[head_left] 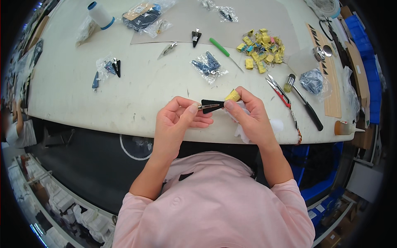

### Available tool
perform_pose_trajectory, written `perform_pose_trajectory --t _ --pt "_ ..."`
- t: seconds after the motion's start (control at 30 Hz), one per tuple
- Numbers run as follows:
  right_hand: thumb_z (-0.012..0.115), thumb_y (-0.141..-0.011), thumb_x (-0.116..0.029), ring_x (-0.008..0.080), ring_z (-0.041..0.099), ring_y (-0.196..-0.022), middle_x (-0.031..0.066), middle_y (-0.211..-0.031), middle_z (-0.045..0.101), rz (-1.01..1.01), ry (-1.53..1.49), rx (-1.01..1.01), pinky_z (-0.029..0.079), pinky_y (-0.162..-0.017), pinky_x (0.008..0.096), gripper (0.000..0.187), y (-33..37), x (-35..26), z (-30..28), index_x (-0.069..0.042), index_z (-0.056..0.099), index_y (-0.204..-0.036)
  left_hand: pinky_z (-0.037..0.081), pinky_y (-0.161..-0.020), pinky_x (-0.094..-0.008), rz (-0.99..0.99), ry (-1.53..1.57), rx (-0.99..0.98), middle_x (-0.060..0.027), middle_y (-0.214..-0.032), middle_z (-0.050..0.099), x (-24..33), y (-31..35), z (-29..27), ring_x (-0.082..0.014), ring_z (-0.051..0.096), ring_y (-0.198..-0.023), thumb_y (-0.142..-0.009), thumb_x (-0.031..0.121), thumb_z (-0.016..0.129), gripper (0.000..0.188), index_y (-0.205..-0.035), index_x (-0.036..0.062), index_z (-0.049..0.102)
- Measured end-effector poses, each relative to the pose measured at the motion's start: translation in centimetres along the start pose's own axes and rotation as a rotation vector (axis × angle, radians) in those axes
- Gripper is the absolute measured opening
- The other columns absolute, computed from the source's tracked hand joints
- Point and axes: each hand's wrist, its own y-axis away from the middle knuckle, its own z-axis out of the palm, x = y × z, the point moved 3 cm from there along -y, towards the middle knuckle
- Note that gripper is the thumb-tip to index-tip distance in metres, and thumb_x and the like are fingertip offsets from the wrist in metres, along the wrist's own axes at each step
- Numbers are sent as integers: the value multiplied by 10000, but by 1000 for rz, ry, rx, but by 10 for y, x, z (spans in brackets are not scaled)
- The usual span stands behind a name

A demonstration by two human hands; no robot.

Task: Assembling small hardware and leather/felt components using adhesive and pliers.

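Note:
In front of me, both hands hold a black triangular hair clip (213, 108) with a silver metal prong on it. My left hand (173, 118) pinches its left end, with the other fingers curled loosely beneath. At its right end, my right hand (253, 120) grips the black piece together with a yellow binder clip (233, 96). I cannot tell whether the binder clip is clamped onto the black piece. White cloth (240, 132) bunches below my right fingers and partly hides behind them. Beyond my hands lies a plastic bag of blue fabric pieces (209, 66).
A pile of yellow binder clips (262, 47) lies at the far right, beside a green-handled awl (220, 47). Red-handled snips (279, 91) and a black-handled hammer (308, 105) lie to the right. Another black clip (196, 38) is farther back. A thread cone (100, 15) stands far left.

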Motion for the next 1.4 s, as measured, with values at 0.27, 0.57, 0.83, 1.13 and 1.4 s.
perform_pose_trajectory --t 0.27,0.57,0.83,1.13,1.4 --pt "657 -890 -161 159 517 -605 62 -689 547 -80 465 -166 387 -550 269 169 11 -3 6 -14 575 -872 589 -708 -294 -269 -59 -25 -187 -915 699 -19 60 -11 -204 705 -798 -905 1 624 150 -1038 -69 632" --pt "674 -823 -106 307 498 -723 127 -812 548 -488 893 -27 387 -665 393 189 19 8 25 9 571 -933 582 -713 -294 -267 -31 78 -198 -912 701 -48 67 -20 -209 703 -779 -923 54 621 166 -1030 -71 645" --pt "699 -776 -36 306 505 -764 124 -858 544 -468 878 -21 405 -671 389 219 28 13 15 6 579 -954 577 -710 -291 -257 -20 84 -200 -908 701 -50 67 -20 -207 703 -766 -928 99 626 195 -1026 -69 647" --pt "745 -710 -14 275 507 -765 104 -839 530 -485 703 -205 422 -637 342 235 19 3 41 -12 570 -867 581 -729 -277 -254 9 66 -186 -930 700 -50 65 -19 -191 700 -795 -932 64 625 188 -1048 -85 629" --pt "705 -729 -47 290 514 -776 99 -807 522 -523 873 -104 446 -643 384 193 6 2 37 -17 545 -832 574 -710 -273 -249 -26 121 -175 -897 699 -48 66 -15 -185 696 -774 -923 72 639 168 -1005 -74 630"
